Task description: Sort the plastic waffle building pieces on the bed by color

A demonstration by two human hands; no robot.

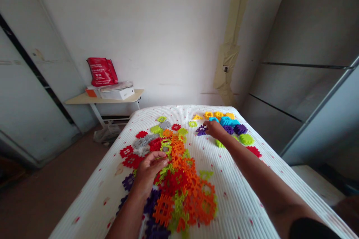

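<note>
My right hand [215, 129] reaches to the far part of the bed, its fingers closed at the edge of a purple interlocking block piece [201, 130]. Over the left side of a loose pile hangs my left hand [151, 166], thumb and forefinger slightly apart, with nothing visible between them. Below and around it lie orange pieces [163, 210], red pieces [131, 161], grey pieces [144, 143] and yellow-green pieces [166, 147]. More purple pieces [128, 182] are partly hidden by my left forearm.
Sorted stacks stand at the far right: yellow [218, 115], blue [226, 121], purple [240, 129], green [246, 139] and red [254, 152]. A single green piece [192, 124] lies left of them. Beyond the bed, a small table [77, 99] holds boxes and a red bag [101, 71].
</note>
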